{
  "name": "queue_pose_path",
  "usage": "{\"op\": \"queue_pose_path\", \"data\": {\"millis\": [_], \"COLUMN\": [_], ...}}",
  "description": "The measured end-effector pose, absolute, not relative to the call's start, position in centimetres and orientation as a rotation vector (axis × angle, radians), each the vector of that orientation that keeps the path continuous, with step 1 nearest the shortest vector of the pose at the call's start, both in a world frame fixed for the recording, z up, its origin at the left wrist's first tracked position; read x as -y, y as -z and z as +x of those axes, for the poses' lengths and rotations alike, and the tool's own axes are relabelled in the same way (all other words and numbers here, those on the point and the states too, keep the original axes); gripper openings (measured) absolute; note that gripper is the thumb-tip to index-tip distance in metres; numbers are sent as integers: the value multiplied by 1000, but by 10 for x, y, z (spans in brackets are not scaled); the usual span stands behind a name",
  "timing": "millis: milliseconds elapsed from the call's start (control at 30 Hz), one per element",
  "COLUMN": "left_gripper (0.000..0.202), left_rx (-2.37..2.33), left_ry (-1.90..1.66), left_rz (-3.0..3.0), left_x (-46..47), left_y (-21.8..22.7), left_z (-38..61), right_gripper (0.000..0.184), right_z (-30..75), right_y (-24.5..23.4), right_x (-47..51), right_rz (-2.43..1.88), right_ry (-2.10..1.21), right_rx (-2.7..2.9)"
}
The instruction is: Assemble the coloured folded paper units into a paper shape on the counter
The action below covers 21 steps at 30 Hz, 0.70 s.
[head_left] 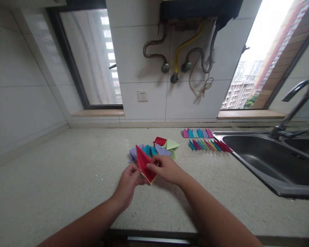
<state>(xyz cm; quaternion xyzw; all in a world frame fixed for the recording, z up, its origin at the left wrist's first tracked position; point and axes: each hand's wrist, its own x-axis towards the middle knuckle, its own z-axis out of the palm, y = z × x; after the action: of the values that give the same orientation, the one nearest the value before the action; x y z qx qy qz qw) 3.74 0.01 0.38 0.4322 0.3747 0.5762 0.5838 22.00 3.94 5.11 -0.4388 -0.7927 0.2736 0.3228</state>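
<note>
Both hands are pinching a red folded paper (145, 164): the left hand (128, 183) is gripping its near edge, the right hand (165, 169) its far side. Just beyond it, a loose paper pile (158, 148) is lying on the countertop (54, 178).

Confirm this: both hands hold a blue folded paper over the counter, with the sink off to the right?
Wrong colour: the head view shows the folded paper is red, not blue. The left hand and right hand do hold it over the counter, sink at right.
</note>
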Motion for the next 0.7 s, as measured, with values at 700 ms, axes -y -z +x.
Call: {"op": "queue_pose_path", "data": {"millis": [700], "left_gripper": [28], "left_rx": [-940], "left_ry": [-1407], "left_rz": [1196], "left_x": [1], "left_y": [-2], "left_z": [33], "right_gripper": [43], "right_z": [220], "right_y": [-42], "right_x": [-50], "right_rz": [-1105], "right_ry": [-757], "right_rx": [1961]}}
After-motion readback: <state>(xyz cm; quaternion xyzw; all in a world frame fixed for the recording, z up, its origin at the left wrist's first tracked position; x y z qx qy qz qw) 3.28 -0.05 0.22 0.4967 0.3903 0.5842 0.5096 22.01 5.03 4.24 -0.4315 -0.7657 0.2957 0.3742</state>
